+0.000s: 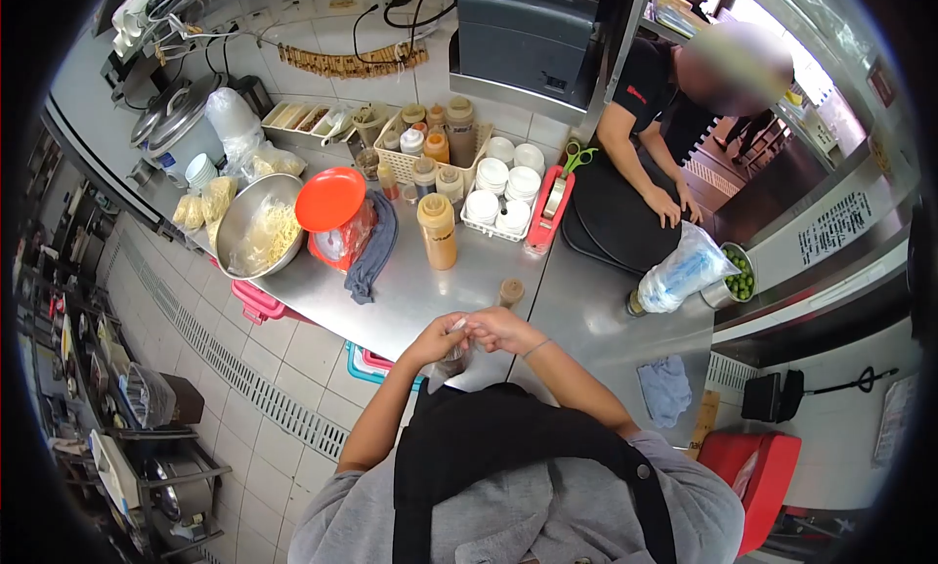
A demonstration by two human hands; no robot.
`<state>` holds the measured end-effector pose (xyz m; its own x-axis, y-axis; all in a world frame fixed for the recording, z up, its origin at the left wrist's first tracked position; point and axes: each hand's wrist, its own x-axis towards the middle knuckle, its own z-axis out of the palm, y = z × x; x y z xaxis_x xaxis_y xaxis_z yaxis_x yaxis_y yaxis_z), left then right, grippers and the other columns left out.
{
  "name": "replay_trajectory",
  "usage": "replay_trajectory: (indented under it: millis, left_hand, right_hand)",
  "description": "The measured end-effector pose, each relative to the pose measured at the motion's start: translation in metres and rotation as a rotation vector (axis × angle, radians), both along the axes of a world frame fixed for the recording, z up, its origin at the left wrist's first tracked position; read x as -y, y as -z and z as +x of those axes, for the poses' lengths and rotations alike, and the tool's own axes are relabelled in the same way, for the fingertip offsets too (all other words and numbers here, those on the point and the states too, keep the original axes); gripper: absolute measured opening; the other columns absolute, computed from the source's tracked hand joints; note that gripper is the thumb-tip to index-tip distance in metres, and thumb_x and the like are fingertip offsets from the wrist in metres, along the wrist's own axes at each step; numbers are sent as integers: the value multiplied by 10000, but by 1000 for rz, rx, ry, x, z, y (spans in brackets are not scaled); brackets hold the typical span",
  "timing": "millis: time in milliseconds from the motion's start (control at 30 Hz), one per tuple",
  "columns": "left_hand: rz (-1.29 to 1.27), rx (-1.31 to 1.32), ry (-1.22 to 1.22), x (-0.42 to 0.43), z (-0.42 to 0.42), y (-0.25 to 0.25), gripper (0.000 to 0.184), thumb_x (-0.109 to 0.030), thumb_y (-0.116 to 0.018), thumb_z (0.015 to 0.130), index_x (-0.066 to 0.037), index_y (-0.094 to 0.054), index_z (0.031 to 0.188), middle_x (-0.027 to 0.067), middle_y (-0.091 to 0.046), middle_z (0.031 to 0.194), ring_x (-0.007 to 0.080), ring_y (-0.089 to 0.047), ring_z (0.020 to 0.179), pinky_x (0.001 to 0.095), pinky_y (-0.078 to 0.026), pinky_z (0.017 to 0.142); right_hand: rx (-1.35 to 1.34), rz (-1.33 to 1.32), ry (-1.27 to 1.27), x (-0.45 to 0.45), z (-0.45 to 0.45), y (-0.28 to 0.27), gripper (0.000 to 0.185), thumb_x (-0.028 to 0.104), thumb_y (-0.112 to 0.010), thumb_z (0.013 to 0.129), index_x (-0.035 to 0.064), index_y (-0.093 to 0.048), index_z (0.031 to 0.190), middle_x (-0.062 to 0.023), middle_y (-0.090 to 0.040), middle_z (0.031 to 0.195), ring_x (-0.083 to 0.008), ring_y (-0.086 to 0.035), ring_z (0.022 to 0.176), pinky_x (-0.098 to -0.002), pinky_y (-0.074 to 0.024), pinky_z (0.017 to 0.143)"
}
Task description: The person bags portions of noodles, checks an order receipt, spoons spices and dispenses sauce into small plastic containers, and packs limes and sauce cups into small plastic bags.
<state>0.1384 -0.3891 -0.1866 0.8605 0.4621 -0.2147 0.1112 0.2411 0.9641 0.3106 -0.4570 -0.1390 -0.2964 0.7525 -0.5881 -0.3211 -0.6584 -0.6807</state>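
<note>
Both my hands meet over the near edge of the steel counter, close to my apron. My left hand is closed on the gathered top of a small clear plastic bag. Against it, my right hand pinches the same bag neck. Something dark fills the lower part of the bag, which hangs below my fingers; its contents are unclear. Just beyond my right hand stands a small brownish bottle. Farther back is an upright squeeze bottle of tan sauce.
On the left are a metal bowl of pale shreds and an orange-red scale. Behind stand a basket of sauce bottles, white tubs and a red tape dispenser. A co-worker's hands rest by black trays.
</note>
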Motion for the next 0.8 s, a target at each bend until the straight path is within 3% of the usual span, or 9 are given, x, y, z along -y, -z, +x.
replay_trajectory:
  millis: [67,267,333,400,467,500,600,667,800]
  left_hand:
    - [-30,3,130,2,-8,-34,254,-70,-516,901,1,-527,1145,-3,-584,853,47,-530,691,209,-446,690]
    - [-76,44,323,7,-15,-75,335,-81,-532,907,-22,-452,1226,12,-595,885,65,-560,779,222,-453,738]
    - [347,34,246,12,-7,-83,339,-86,-546,900,-26,-451,1221,22,-599,895,82,-574,810,241,-459,757]
    - [411,-55,199,18,-4,-104,393,-87,-596,860,-47,-448,1222,65,-624,899,139,-603,820,277,-458,783]
    - [694,-135,73,21,-2,-120,432,-79,-635,811,-77,-473,1212,108,-633,890,211,-610,799,314,-463,765]
    - [993,-169,10,20,-2,-125,446,-51,-652,746,-90,-523,1171,135,-623,870,276,-593,791,360,-469,727]
    - [1111,-147,-80,9,-2,-144,398,-30,-647,703,-71,-562,1090,110,-633,881,304,-568,783,408,-467,714]
    - [1061,-190,-134,6,0,-157,382,-7,-621,695,-69,-574,1070,94,-631,912,302,-569,837,396,-470,733]
    - [1293,-52,-217,-18,6,-176,347,26,-580,707,-69,-574,1041,100,-621,948,314,-562,864,383,-471,755]
  right_hand:
    - [-45,12,0,22,4,-17,248,281,-465,942,112,-499,764,86,-306,543,-40,-251,429,-226,-220,409]
    - [-177,20,51,39,4,-45,323,366,-444,966,137,-436,738,85,-272,549,-44,-218,427,-226,-196,408]
    - [-187,10,115,37,1,-48,335,380,-451,962,143,-427,726,78,-284,550,-48,-220,419,-226,-191,402]
    - [-131,70,78,37,-1,-59,338,364,-420,976,133,-406,730,78,-273,542,-52,-215,435,-218,-202,416]
    - [-96,92,32,40,1,-61,367,402,-416,969,151,-388,702,77,-287,551,-51,-219,419,-223,-200,401]
    - [-105,101,32,43,2,-63,365,399,-416,969,153,-388,701,76,-289,553,-50,-226,425,-224,-208,405]
    - [-85,115,52,48,-3,-67,354,391,-419,969,145,-396,715,72,-301,567,-50,-238,440,-227,-238,424]
    - [-70,237,155,45,-15,-68,311,360,-403,980,131,-412,769,67,-306,586,-55,-251,455,-224,-274,458]
    - [-221,388,288,40,-43,-82,261,334,-388,989,129,-419,830,53,-314,614,-64,-309,507,-229,-327,535]
